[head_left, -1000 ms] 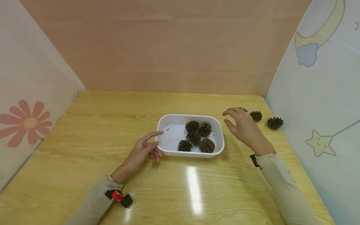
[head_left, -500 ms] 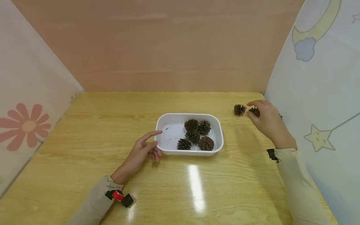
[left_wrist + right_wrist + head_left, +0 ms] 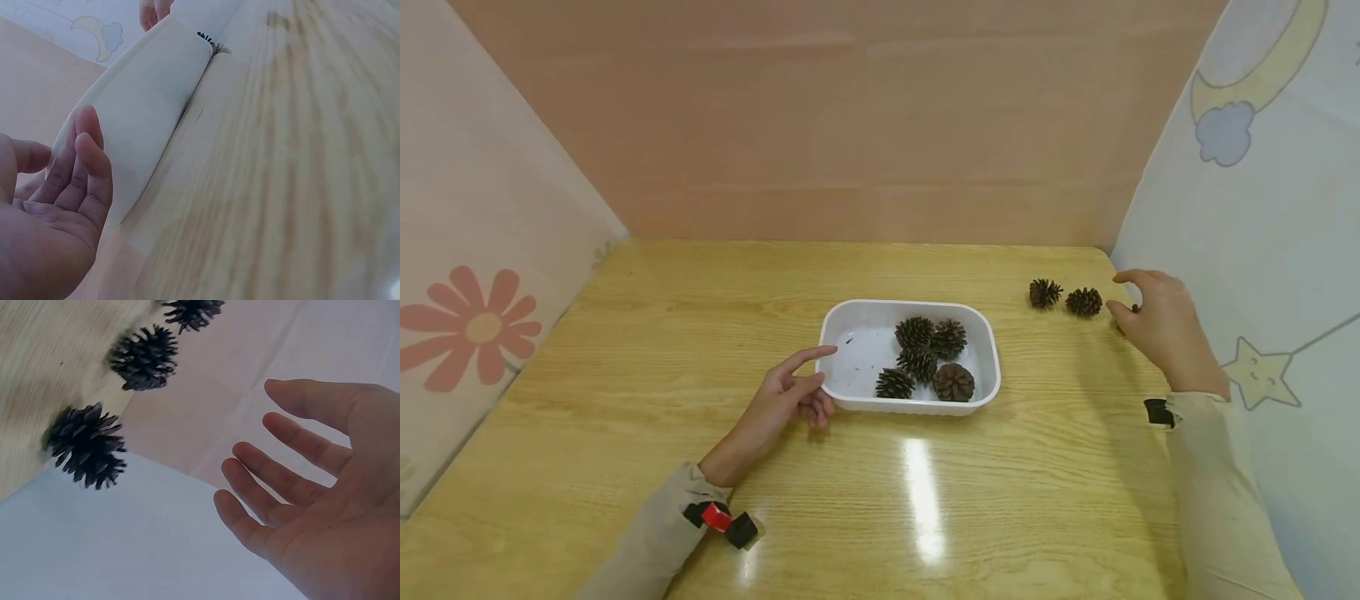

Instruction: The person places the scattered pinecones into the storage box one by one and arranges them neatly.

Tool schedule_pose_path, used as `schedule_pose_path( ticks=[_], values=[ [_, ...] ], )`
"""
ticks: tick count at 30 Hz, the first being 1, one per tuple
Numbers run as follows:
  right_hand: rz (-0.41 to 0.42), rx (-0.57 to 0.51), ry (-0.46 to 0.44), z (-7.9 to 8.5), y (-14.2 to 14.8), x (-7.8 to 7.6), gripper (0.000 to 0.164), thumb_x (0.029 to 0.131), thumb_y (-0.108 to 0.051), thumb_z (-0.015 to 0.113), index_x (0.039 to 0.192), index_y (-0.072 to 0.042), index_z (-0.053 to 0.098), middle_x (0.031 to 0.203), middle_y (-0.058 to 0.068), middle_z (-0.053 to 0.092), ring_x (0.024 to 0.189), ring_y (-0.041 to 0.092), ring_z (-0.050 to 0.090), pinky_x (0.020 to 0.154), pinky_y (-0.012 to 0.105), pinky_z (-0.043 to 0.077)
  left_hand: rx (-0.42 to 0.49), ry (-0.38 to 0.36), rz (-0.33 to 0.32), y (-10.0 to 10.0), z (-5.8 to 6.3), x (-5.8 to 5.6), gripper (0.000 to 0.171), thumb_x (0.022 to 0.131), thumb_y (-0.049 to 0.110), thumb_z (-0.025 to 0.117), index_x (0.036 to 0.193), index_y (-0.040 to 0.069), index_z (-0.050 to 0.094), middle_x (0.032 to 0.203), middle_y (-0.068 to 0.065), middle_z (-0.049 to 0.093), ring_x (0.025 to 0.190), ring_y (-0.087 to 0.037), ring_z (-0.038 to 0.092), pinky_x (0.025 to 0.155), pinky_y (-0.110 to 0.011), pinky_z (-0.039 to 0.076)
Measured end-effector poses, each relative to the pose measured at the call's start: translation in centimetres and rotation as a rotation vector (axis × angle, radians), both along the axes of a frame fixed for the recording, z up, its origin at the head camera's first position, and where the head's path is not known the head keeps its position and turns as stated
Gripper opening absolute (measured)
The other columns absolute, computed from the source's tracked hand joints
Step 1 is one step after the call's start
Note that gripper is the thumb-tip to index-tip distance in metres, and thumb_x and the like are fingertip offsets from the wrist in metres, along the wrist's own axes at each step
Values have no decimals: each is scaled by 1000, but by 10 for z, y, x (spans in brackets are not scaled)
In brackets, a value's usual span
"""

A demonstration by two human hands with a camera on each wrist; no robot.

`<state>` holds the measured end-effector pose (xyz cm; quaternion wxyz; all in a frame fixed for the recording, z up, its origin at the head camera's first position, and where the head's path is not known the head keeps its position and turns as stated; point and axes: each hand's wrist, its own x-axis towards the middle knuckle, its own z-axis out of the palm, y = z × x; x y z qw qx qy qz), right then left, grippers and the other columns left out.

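Observation:
A white rectangular plastic tray (image 3: 917, 408) stands on the table with several brown pine cones (image 3: 917, 364) grouped at its right side. My left hand (image 3: 778, 402) holds the tray's left end, index fingertip over the rim and other fingers curled by the outer wall; the left wrist view shows these fingers close up. At the table's right edge my right hand (image 3: 1168, 321) hovers with spread, slightly bent fingers. A pine cone (image 3: 87, 447) lies near it, mostly hidden behind the hand in the head view. No cone is within its grasp.
Two more pine cones, one farther left (image 3: 1045, 293) and one nearer the right hand (image 3: 1084, 302), lie on the wooden table (image 3: 625, 400) at the back right. A patterned wall sheet (image 3: 1285, 250) borders the right side, and a peach sheet (image 3: 865, 125) the back.
My right hand has moved right from beside the tray, past two loose pine cones, to the one at the table's edge. The left hand and tray stay put.

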<state>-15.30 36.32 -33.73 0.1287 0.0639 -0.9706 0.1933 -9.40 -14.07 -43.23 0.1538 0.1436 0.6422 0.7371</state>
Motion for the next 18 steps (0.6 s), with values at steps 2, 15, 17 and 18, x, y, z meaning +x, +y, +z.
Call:
schedule_pose_path(
  ticks=[2, 15, 17, 18],
  values=[
    [-18, 1, -16, -2, 6, -1, 37, 94, -4, 64, 125, 13, 54, 127, 41, 48, 119, 60, 40, 101, 71, 31, -3, 1, 2, 0, 0, 0, 49, 106, 19, 51, 149, 1, 38, 75, -12, 71, 59, -21, 66, 54, -33, 56],
    [-82, 71, -153, -26, 38, -4, 49, 98, -14, 62, 131, 18, 44, 123, 45, 46, 115, 62, 38, 98, 72, 30, 10, 14, -5, 1, -1, -1, 49, 106, 18, 51, 149, -1, 38, 74, -12, 70, 59, -20, 65, 54, -33, 57],
    [-85, 75, -168, -29, 40, -6, 50, 97, -13, 62, 131, 18, 44, 125, 46, 43, 117, 63, 36, 99, 72, 27, 9, 13, -5, 1, -1, -1, 48, 106, 18, 51, 149, -1, 38, 74, -12, 70, 59, -20, 65, 54, -32, 57],
    [-84, 76, -173, -31, 40, -7, 50, 97, -13, 62, 131, 19, 43, 126, 47, 41, 118, 63, 34, 100, 72, 25, 9, 12, -4, 1, -1, -1, 49, 106, 18, 51, 149, -1, 38, 74, -12, 70, 59, -19, 65, 54, -32, 57]
  ],
)
